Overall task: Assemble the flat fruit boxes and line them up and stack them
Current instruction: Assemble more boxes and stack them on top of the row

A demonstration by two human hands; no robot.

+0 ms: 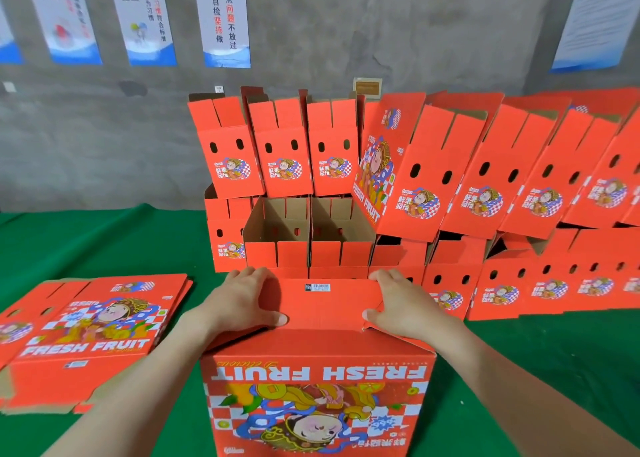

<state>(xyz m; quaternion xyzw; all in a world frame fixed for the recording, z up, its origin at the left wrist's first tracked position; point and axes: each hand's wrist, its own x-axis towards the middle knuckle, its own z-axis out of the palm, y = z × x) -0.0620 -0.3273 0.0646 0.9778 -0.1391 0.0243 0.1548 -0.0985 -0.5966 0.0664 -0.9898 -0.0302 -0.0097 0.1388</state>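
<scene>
A red fruit box stands upside down in front of me, its "FRESH FRUIT" print inverted. Its bottom flaps face up. My left hand grips the left side of the flaps, thumb on top and fingers curled over the far edge. My right hand grips the right side the same way. A stack of flat red boxes lies on the green table at my left. Assembled boxes stand in rows behind, with more stacked on top.
A tilted row of assembled boxes leans across the back right over a lower row. A grey wall with posters rises behind the table. Bare green tabletop lies at the far left and the near right.
</scene>
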